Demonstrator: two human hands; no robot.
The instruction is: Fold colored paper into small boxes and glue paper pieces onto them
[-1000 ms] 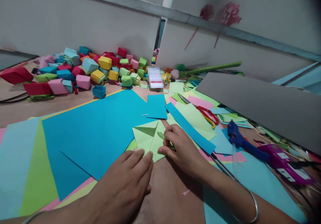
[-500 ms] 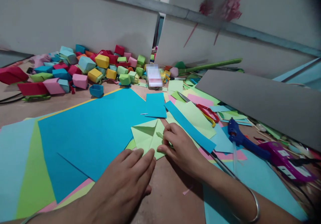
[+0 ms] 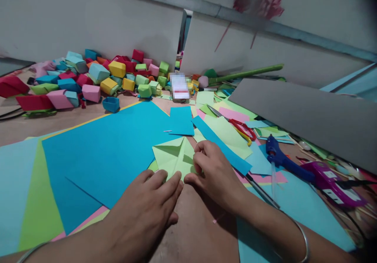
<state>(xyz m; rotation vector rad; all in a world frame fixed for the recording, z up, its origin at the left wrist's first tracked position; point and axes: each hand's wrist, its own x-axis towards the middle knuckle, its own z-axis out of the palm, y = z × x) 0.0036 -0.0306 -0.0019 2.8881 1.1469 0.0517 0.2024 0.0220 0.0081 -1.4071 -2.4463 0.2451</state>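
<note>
Both forearms were bare. A thin silver bangle (image 3: 306,241) ringed the wrist behind the right hand (image 3: 216,174) at five o'clock — a second bangle (image 3: 31,250), behind the left hand (image 3: 147,212), at seven.

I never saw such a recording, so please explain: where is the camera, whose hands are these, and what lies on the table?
The camera sits on a person's head and looks down at that person's own bare hands; there is no machine. The left hand lies flat, fingertips pressing the near edge of a folded light green paper. The right hand rests curled fingers on its right side. Left of it lies a large blue sheet. Further back are many folded paper boxes; to the right, red-handled scissors and a blue glue gun.
</note>
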